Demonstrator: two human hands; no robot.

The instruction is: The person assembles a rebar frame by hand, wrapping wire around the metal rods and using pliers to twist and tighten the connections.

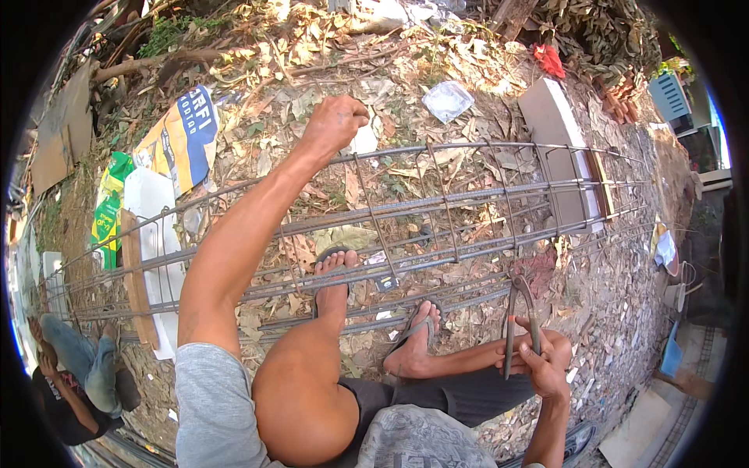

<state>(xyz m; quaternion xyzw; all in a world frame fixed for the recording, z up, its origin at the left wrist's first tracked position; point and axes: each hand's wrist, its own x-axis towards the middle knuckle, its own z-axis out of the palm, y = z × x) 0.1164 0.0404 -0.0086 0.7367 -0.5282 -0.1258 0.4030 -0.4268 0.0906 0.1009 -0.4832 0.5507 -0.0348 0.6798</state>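
Note:
A long cage of steel bars (312, 226) tied with square stirrups (445, 199) runs across in front of me. My left hand (334, 125) is stretched over it, beyond its far top bar. Its fingers are curled together, and whatever they may pinch is hidden or too small to tell. On the near side, by my right knee, my right hand (538, 365) is closed round the handles of end-cutting pincers (521, 312). The jaws point up and away from me, just short of the cage's near bars.
White blocks topped with wood strips support the cage at left (152, 203) and right (552, 117). Dry leaves cover the ground. Beyond lie a yellow-blue sack (183, 140), a clear plastic bag (447, 101) and a red cloth (548, 60). Another person (78, 382) sits at lower left.

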